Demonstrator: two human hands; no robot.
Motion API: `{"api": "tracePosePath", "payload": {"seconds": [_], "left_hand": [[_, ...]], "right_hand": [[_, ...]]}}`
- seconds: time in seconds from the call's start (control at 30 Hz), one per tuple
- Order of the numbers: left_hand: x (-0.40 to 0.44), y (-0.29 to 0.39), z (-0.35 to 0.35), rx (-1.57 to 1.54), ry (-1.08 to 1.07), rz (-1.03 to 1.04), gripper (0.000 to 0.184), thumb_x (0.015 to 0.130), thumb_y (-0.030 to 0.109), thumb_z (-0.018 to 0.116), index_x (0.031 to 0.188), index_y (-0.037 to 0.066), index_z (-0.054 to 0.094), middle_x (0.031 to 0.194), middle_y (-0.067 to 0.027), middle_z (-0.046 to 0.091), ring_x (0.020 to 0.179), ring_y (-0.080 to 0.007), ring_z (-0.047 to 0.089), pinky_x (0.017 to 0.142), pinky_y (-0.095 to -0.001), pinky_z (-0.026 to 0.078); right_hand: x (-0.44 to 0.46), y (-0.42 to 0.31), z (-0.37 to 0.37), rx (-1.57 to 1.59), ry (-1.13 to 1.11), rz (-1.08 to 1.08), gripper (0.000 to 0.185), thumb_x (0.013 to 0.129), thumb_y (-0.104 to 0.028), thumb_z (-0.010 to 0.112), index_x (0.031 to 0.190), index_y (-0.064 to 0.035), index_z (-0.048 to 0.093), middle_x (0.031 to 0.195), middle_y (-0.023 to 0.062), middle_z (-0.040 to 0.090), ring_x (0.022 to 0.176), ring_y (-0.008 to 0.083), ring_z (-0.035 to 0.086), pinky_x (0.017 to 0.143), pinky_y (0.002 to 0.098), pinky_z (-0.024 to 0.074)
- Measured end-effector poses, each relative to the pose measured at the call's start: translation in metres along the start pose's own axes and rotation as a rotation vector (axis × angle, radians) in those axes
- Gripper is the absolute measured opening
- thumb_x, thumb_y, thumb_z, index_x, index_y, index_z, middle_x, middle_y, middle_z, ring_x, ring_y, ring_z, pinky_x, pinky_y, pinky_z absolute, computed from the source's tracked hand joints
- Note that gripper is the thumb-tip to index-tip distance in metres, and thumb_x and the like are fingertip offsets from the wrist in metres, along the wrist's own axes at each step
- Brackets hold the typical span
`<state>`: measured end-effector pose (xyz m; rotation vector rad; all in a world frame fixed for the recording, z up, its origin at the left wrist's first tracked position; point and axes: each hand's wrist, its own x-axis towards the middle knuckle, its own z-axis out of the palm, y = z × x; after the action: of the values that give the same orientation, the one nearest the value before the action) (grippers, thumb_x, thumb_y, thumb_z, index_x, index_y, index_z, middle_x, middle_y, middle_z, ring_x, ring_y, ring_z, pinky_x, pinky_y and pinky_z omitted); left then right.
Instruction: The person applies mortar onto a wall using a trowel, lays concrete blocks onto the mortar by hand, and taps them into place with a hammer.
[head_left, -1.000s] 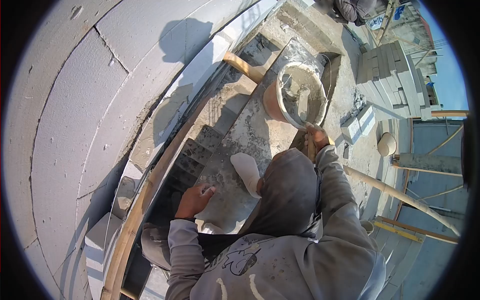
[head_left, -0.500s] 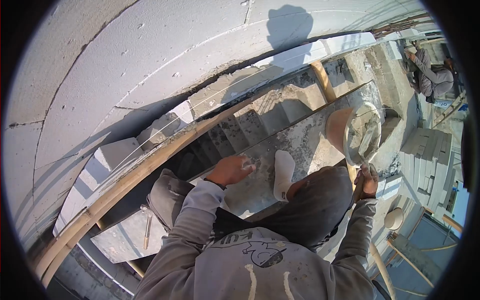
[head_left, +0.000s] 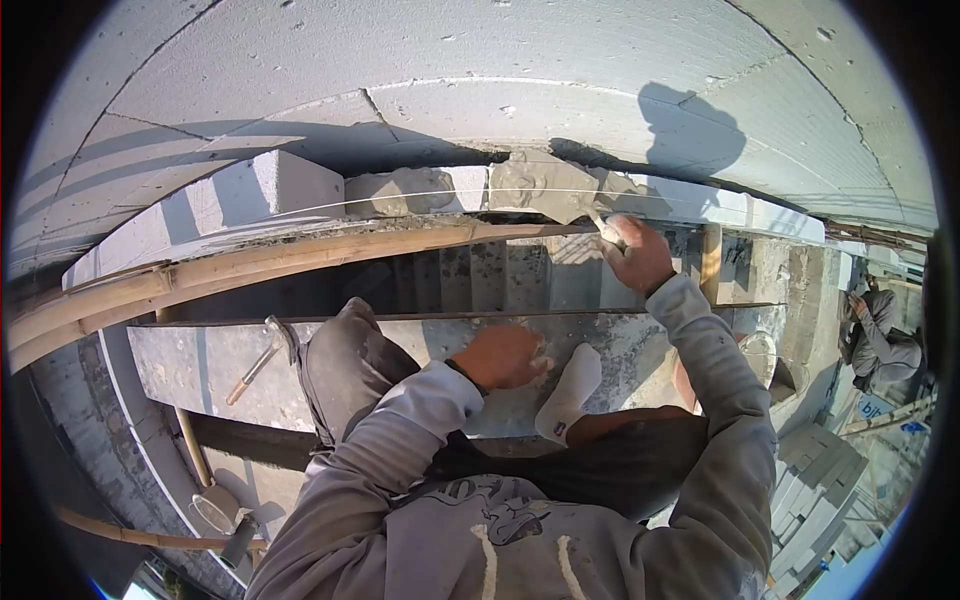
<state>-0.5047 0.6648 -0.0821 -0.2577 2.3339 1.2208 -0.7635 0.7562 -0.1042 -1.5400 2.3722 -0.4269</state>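
Note:
My right hand [head_left: 638, 256] is closed round the handle of a trowel [head_left: 603, 226], whose blade lies at the wet grey mortar [head_left: 540, 186] on top of the low course of white blocks [head_left: 700, 198]. Over the grey board, my left hand [head_left: 500, 357] hangs near the white sock, its fingers loosely apart and nothing in them. A loose white block [head_left: 250, 190] stands on the course to the left of the mortar. A thin string runs along the course just in front of the mortar.
A bamboo pole [head_left: 300, 258] runs below the course. A hammer [head_left: 258, 362] lies on the board [head_left: 180, 365] at the left. The bucket [head_left: 757, 355] is partly behind my right arm. Another person [head_left: 885, 340] crouches at the far right, beyond stacked blocks [head_left: 815, 480].
The view has turned toward the wall. My right hand has moved from the bucket to the block course with the trowel. My left hand has stayed low over the board.

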Motion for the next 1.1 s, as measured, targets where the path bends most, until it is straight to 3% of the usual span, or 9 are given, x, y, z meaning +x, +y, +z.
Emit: {"api": "tracePosePath", "payload": {"seconds": [0.17, 0.23, 0.37, 0.43, 0.57, 0.77, 0.83, 1.0, 1.1], "left_hand": [[-0.007, 0.001, 0.007, -0.042, 0.112, -0.004, 0.041, 0.085, 0.04, 0.054, 0.102, 0.003, 0.059, 0.089, -0.02, 0.063, 0.085, -0.0366, 0.061, 0.072, -0.0462, 0.048], [-0.008, 0.002, 0.01, -0.075, 0.137, -0.004, 0.04, 0.085, 0.04, 0.055, 0.101, 0.003, 0.059, 0.089, -0.02, 0.063, 0.084, -0.0367, 0.061, 0.072, -0.0462, 0.048], [-0.008, 0.007, 0.009, -0.065, 0.104, 0.019, 0.041, 0.085, 0.039, 0.055, 0.102, 0.003, 0.059, 0.089, -0.0199, 0.063, 0.084, -0.0369, 0.061, 0.072, -0.0459, 0.048], [-0.009, 0.009, 0.013, -0.06, 0.082, 0.038, 0.041, 0.085, 0.039, 0.055, 0.102, 0.002, 0.059, 0.089, -0.0199, 0.063, 0.084, -0.0369, 0.061, 0.072, -0.0458, 0.048], [-0.008, 0.007, 0.015, -0.072, 0.145, 0.054, 0.042, 0.084, 0.039, 0.055, 0.103, 0.002, 0.059, 0.089, -0.0195, 0.063, 0.085, -0.0362, 0.061, 0.072, -0.0454, 0.049], [-0.009, 0.013, 0.007, -0.084, 0.118, 0.065, 0.043, 0.084, 0.039, 0.056, 0.105, 0.002, 0.059, 0.092, -0.0194, 0.064, 0.086, -0.0355, 0.062, 0.074, -0.0447, 0.049], [-0.007, 0.015, 0.007, -0.09, 0.113, 0.076, 0.043, 0.084, 0.039, 0.056, 0.106, 0.002, 0.059, 0.093, -0.0194, 0.064, 0.087, -0.0355, 0.061, 0.074, -0.0447, 0.049], [0.0, 0.016, 0.007, -0.093, 0.11, 0.075, 0.043, 0.083, 0.039, 0.057, 0.107, 0.002, 0.058, 0.094, -0.0195, 0.064, 0.087, -0.0356, 0.061, 0.074, -0.0447, 0.049], [0.0, 0.018, 0.011, -0.085, 0.148, 0.094, 0.043, 0.083, 0.038, 0.058, 0.107, 0.002, 0.059, 0.093, -0.0201, 0.064, 0.087, -0.036, 0.061, 0.074, -0.045, 0.048]], "right_hand": [[0.055, -0.038, 0.025, -0.3, -0.012, -0.238, 0.037, 0.075, -0.02, 0.066, 0.11, -0.0109, 0.06, 0.112, 0.0211, 0.058, 0.1, 0.0373, 0.058, 0.084, 0.0436, 0.0487], [0.057, -0.058, 0.028, -0.374, -0.016, -0.278, 0.035, 0.074, -0.013, 0.059, 0.109, -0.0133, 0.056, 0.113, 0.0174, 0.056, 0.105, 0.0346, 0.055, 0.086, 0.0435, 0.0469], [0.056, -0.07, 0.042, -0.301, 0.05, -0.329, 0.034, 0.076, -0.012, 0.058, 0.11, -0.014, 0.056, 0.105, 0.0152, 0.056, 0.101, 0.0339, 0.055, 0.084, 0.0469, 0.0457], [0.055, -0.081, 0.048, -0.282, 0.012, -0.315, 0.043, 0.064, -0.007, 0.062, 0.107, -0.0123, 0.059, 0.098, 0.0148, 0.052, 0.097, 0.034, 0.053, 0.083, 0.0444, 0.0443], [0.054, -0.09, 0.046, -0.25, 0.065, -0.275, 0.037, 0.067, -0.011, 0.064, 0.103, -0.0103, 0.058, 0.095, 0.0143, 0.051, 0.095, 0.0334, 0.053, 0.08, 0.0442, 0.0445], [0.041, -0.1, 0.021, -0.095, 0.018, 0.099, 0.041, 0.082, -0.028, 0.061, 0.114, -0.0024, 0.056, 0.11, 0.0253, 0.055, 0.1, 0.0406, 0.055, 0.085, 0.0442, 0.0448], [0.046, -0.101, 0.011, 0.137, -0.242, 0.246, 0.045, 0.084, -0.03, 0.057, 0.116, 0.001, 0.055, 0.105, 0.0255, 0.06, 0.1, 0.0395, 0.057, 0.086, 0.0435, 0.0454], [0.05, -0.115, 0.033, 0.073, -0.459, 0.3, 0.049, 0.087, -0.039, 0.05, 0.111, 0.0035, 0.056, 0.1, 0.0263, 0.062, 0.097, 0.0407, 0.058, 0.088, 0.0437, 0.0432], [0.03, -0.095, 0.037, 0.018, -0.285, 0.303, 0.049, 0.087, -0.038, 0.05, 0.113, 0.0033, 0.055, 0.101, 0.0262, 0.061, 0.097, 0.0406, 0.058, 0.089, 0.0439, 0.0434]]}}
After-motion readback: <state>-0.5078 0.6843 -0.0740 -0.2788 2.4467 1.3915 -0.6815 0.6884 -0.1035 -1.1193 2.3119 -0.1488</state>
